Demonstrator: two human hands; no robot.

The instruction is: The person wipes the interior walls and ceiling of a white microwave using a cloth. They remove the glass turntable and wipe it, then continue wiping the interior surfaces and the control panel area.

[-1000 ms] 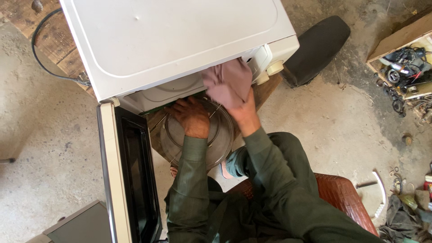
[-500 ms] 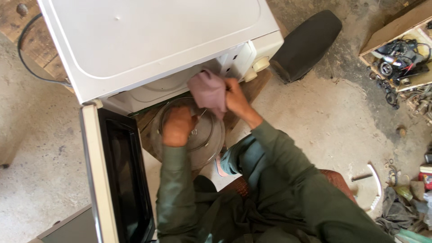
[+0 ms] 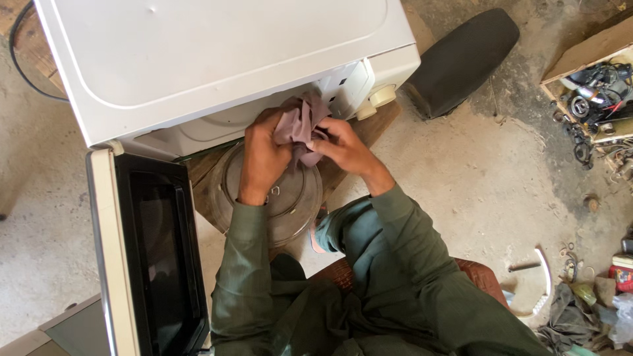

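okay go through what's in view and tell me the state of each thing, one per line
Microwave door: swung wide open.
Cloth: bunched up, gripped by both hands.
Left hand: closed on the cloth.
Right hand: closed on the cloth.
Glass plate: flat below the hands, out of the microwave.

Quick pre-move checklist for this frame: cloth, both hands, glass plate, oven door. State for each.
1. Pinkish cloth gripped by both hands: ok.
2. Left hand closed on the cloth: ok.
3. Right hand closed on the cloth: ok.
4. Microwave door swung fully open: ok.
5. Round glass plate free of hands: ok; what it rests on: cannot tell.
6. Oven cavity visible: not ok, hidden beneath the white top.
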